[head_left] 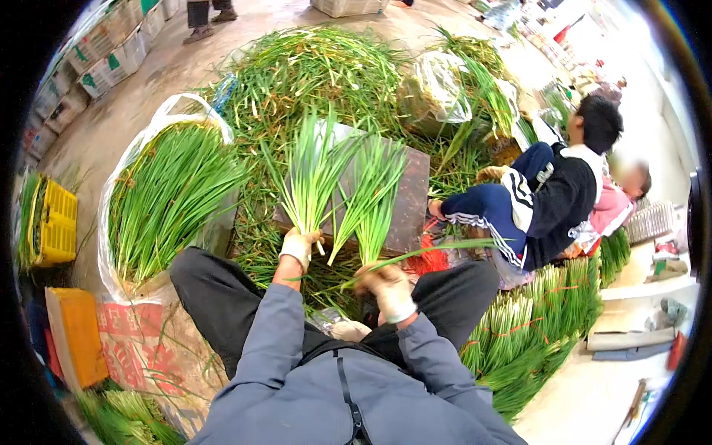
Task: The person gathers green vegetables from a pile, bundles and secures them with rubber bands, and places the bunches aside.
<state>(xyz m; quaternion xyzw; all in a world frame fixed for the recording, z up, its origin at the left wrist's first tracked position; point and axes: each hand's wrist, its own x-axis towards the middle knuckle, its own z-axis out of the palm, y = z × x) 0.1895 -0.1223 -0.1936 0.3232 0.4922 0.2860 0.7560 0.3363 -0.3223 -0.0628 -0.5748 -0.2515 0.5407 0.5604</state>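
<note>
My left hand (298, 246), in a pale glove, is closed around the white stalk ends of a bunch of green leafy stalks (311, 178), whose leaves fan out over a dark board (410, 194). To its right a second bunch (374, 196) lies on the board, its lower ends close to my right hand. My right hand (387, 289), also gloved and slightly blurred, has curled fingers at a long green leaf (437, 251) that stretches out to the right.
Left of me stands a white-lined sack (122, 178) full of stalks. Behind the board rises a large heap of greens (311, 70). A seated person (560, 193) is at the right, beside tied bundles (519, 311). A yellow crate (58, 222) stands far left.
</note>
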